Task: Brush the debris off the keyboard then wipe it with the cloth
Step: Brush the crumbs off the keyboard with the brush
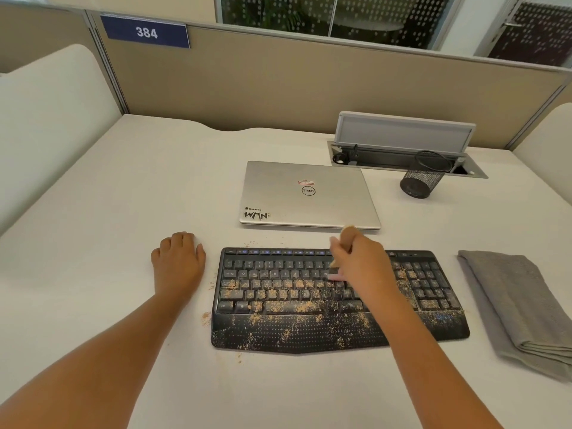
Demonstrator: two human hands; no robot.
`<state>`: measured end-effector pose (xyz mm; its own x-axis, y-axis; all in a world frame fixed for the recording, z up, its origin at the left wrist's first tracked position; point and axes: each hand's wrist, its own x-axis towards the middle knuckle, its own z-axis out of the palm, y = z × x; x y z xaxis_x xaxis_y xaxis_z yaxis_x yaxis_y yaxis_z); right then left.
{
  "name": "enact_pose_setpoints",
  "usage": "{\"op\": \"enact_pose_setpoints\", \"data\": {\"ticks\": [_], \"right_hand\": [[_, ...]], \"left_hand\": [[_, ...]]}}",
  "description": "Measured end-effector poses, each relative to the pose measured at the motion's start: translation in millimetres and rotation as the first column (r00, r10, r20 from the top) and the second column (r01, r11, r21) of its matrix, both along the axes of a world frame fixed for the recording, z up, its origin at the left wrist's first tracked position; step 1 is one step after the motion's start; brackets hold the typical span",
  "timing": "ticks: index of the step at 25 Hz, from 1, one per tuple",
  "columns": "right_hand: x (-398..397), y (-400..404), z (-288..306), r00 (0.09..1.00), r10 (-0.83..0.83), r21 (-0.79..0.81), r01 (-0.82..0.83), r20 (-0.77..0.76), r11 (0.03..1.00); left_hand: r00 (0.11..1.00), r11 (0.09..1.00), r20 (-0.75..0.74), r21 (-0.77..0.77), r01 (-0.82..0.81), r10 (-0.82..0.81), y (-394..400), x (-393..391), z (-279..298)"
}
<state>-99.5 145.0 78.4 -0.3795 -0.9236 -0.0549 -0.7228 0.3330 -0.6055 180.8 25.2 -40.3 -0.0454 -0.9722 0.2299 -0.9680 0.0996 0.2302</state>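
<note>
Nearest, two bare forearms reaching forward over the pale desk [93, 187]. In the middle, black keyboard [309, 332] lying flat, palm rest and lower key rows covered with tan crumbs [272, 306], a few also scattered on the desk just beside its left edge. Right hand [360, 263] above the upper key rows, fingers curled around a small brush [347, 234], wooden handle pointing up and away, bristle end down at the keys, probably for sweeping the crumbs off. Left hand [179, 258] resting flat on the desk left of the keyboard, fingers relaxed and holding nothing, likely only for balance. Folded grey cloth [510, 301] waiting at the right, untouched, for the wiping step. Farther back, closed silver laptop [306, 193], mesh pen cup [422, 178], open cable tray [402, 140], partition with number plate [145, 31].
</note>
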Motion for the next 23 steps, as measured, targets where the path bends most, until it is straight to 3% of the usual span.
{"op": "enact_pose_setpoints", "data": {"ticks": [2,5,9,13,16,20,23], "right_hand": [[15,-9,-4,0.996,0.063,0.026,-0.061,-0.061,0.998],[38,-22,-4,0.977,0.117,0.041,-0.126,0.178,0.991],[33,-21,6,0.974,0.107,0.064,-0.122,0.202,0.990],[17,-16,5,0.998,-0.020,0.060,0.016,0.065,0.998],[41,-24,-8,0.994,0.090,0.042,-0.088,-0.068,0.995],[61,-29,0,0.952,0.176,0.050,-0.194,0.250,0.980],[45,-27,11,0.966,0.141,0.003,-0.145,0.216,0.989]], "left_hand": [[1.000,1.000,-0.012,0.005,-0.005,0.005,0,0,1],[1.000,1.000,-0.011,0.009,-0.009,0.009,0,0,2],[1.000,1.000,0.009,-0.025,0.007,-0.007,3,-1,4],[1.000,1.000,0.000,-0.004,0.002,-0.002,3,-2,6],[1.000,1.000,0.021,0.012,0.019,-0.019,4,-3,7],[0.999,0.999,0.031,0.031,0.021,-0.022,5,-2,9],[0.999,0.999,0.036,0.034,0.008,-0.009,6,-3,9]]}}
